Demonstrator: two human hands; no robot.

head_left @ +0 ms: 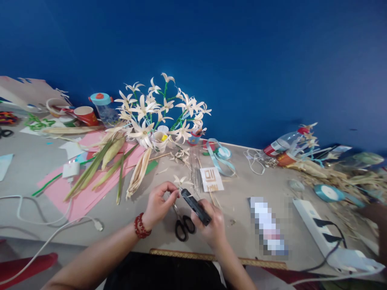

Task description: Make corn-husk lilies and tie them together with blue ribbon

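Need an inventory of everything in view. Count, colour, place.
handheld tool: 1, black, right hand
small flower: 1, cream, near the tool tip
scissors: 1, black handles, between the hands
flower bunch: 1, cream and green, back centre
patterned card: 1, white and tan, centre
pink paper: several sheets, pink, left
charger: 1, white, left
lidded jug: 1, clear, blue lid, back left
bottle: 1, clear, red cap, back right
ribbon rolls: 2, light blue, back centre and right
power strip: 1, white, right
pixelated item: 1, colours unclear, front right
table: 1, grey, below everything
bracelet: 1, red, left wrist
hands: 2, bare, front centre
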